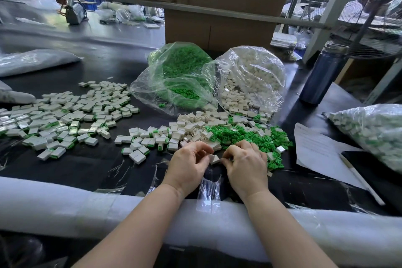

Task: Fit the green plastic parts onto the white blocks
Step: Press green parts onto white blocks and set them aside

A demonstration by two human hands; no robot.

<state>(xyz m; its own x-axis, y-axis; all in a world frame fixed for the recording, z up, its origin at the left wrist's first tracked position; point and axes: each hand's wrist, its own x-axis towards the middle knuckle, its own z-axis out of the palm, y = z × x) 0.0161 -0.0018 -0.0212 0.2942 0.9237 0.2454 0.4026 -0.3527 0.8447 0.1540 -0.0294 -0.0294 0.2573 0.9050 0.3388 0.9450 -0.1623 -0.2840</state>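
Left hand (pixel 188 164) + right hand (pixel 245 162) pinching one white block (pixel 214 159) btwn fingertips, just above black table (pixel 91 165), near front edge. Green part on it: can't tell, hidden. Advice: be squaring part to block, pressing evenly. Left bag (pixel 174 80) holding green parts, right bag (pixel 250 80) white blocks; both spilling onto table.

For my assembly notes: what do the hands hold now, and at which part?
A white block sits between both hands: left hand fingertips on its left edge, right hand fingertips on its right edge. Any green part is hidden.
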